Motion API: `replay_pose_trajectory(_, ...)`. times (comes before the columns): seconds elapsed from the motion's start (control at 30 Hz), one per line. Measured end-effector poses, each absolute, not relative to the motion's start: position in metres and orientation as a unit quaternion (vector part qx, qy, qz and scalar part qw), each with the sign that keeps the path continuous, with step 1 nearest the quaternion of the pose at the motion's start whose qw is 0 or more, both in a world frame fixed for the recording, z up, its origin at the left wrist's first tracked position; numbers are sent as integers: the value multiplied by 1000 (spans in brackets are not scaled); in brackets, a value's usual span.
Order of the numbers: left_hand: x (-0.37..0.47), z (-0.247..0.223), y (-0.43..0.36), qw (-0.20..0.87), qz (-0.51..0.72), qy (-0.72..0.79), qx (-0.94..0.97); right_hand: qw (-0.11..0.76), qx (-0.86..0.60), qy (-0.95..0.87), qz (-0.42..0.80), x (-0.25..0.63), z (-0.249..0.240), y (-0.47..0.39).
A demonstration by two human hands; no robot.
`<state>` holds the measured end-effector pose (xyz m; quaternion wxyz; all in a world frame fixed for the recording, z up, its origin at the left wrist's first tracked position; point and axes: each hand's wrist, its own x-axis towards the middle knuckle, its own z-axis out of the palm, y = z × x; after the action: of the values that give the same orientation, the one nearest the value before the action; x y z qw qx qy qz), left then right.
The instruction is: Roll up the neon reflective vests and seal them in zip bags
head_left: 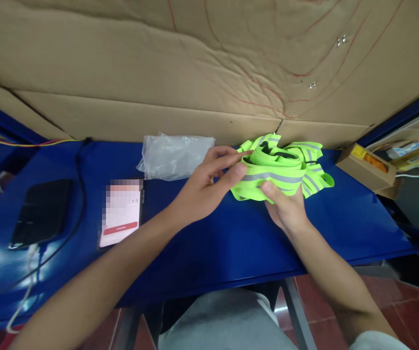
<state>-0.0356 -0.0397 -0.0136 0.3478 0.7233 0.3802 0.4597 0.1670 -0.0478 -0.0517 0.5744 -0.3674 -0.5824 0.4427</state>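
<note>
Well, the bright green straps [268, 176] are just right of the middle of the frame, partly rolled up in a thick ring, with more loops [315, 181] spilling out to the right. They look light and soft, like wide ribbon, so they should bend easily and not break. The shiny gray stripes might be a bit slippery, and the roll could come loose if nobody holds it. The right hand [288, 211] has its thumb pressed on the front of the roll, and its other fingers are hidden, so it seems to hold the roll from below. The left hand [207, 187] touches the left side, thumb in front and a finger at the top edge; I cannot tell if it is pinching tight. A good place to hold is the fat side of the ring, with all the layers squeezed together. The brown cardboard wall [122, 63] stands close behind, so there is little room that way. Blue table [224, 248] shows below the hands, down to its front edge low in the frame, so pulling that way has more room. A clear bag [176, 156] sits near on the left, and a small brown box [364, 170] sits at the right.
</note>
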Motion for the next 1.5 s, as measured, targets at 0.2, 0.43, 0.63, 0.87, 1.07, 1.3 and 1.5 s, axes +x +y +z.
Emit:
replay_pose_trajectory(0.2, -146, -53, -27, -46, 348, 672, 652, 569, -437, -657, 231, 195, -53, -42)
replay_pose_trajectory(0.43, -158, -47, -35, -104, 308, 653, 684, 529, -404, -674, 321, 195, -62, -57)
replay_pose_trajectory(0.63, -75, -15, -102, -328, 170, 426, 826, 423, -257, -622, 607, 194, -43, -76)
replay_pose_trajectory(0.87, -64, -39, -132, -156, 196, 187, 950, 334, -400, -516, 680, 188, -52, -58)
replay_pose_trajectory(1.07, -95, -34, -69, -53, 122, 333, 934, 292, -460, -474, 692, 190, -62, -56)
replay_pose_trajectory(1.3, -76, -37, 6, 152, -43, 374, 914, 255, -495, -507, 658, 198, -59, -51)
replay_pose_trajectory(1.5, -73, -29, 5, 137, -60, 375, 915, 316, -468, -502, 655, 194, -59, -46)
